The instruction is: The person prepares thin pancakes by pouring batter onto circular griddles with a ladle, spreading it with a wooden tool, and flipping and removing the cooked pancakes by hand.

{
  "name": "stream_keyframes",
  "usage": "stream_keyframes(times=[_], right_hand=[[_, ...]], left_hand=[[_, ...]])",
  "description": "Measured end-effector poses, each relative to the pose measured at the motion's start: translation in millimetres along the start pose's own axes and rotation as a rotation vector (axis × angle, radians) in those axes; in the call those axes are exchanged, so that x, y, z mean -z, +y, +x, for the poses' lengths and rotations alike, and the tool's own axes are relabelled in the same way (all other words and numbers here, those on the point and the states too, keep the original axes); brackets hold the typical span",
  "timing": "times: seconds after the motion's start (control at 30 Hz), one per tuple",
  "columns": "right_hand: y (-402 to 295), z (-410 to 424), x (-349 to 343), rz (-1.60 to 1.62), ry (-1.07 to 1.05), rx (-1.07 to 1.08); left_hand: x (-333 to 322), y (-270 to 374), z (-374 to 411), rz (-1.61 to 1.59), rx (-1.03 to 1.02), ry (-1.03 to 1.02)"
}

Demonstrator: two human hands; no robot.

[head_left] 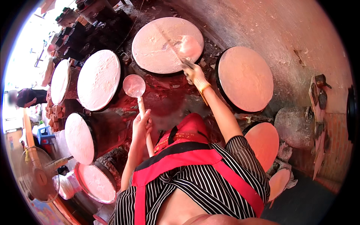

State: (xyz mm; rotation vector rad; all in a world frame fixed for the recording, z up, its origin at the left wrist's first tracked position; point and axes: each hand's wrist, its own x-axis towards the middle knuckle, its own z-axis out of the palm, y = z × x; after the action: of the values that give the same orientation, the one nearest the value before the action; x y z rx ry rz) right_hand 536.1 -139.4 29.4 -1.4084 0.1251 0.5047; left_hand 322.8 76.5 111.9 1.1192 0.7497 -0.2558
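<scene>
My left hand point(143, 121) is bare and wrapped around the wooden handle of a ladle point(134, 85). The ladle's round bowl, coated with pale batter, is held up between two griddles. A glove covers my right hand point(195, 75), which grips a long thin spreading stick point(175, 51). That stick, partly blurred, reaches across the round far griddle point(150, 50). Pale batter coats this griddle, with a thicker wet pool point(190, 46) right of the stick. Close on my right side is another round griddle point(245, 80) with a pale sheet over its top.
More batter-covered griddles point(99, 80) curve around on the left and right point(263, 144). Dark cylindrical blocks point(80, 39) are stacked at the upper left. An electric fan point(39, 174), a blue stool point(45, 135) and another person point(31, 97) are at left. A wall point(281, 33) bounds the right.
</scene>
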Motion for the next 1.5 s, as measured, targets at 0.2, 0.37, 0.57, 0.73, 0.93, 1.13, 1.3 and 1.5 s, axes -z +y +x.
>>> stream_keyframes(times=[0.2,0.37,0.57,0.73,0.93,1.13,1.3,1.5], right_hand=[[58,4,-28,0.427,0.341,0.117],[17,-15,-30,0.194,0.191,-0.020],[40,-14,-26,0.260,0.167,0.000],[8,27,20,0.092,0.365,0.008],[35,-53,35,0.117,-0.014,-0.001],[71,-69,-31,0.434,0.274,-0.023],[72,-50,-60,0.474,-0.035,-0.377],[21,-39,-16,0.213,0.370,-0.065]], left_hand=[[21,-3,6,-0.186,0.004,-0.042],[25,0,7,-0.126,0.009,-0.087],[16,7,17,-0.069,0.067,-0.156],[-3,16,33,-0.059,0.076,-0.192],[-13,40,122,0.142,-0.097,-0.184],[-90,38,199,0.350,-0.184,0.138],[-83,44,216,-0.084,-0.036,-0.183],[-5,113,100,-0.578,0.419,-0.671]])
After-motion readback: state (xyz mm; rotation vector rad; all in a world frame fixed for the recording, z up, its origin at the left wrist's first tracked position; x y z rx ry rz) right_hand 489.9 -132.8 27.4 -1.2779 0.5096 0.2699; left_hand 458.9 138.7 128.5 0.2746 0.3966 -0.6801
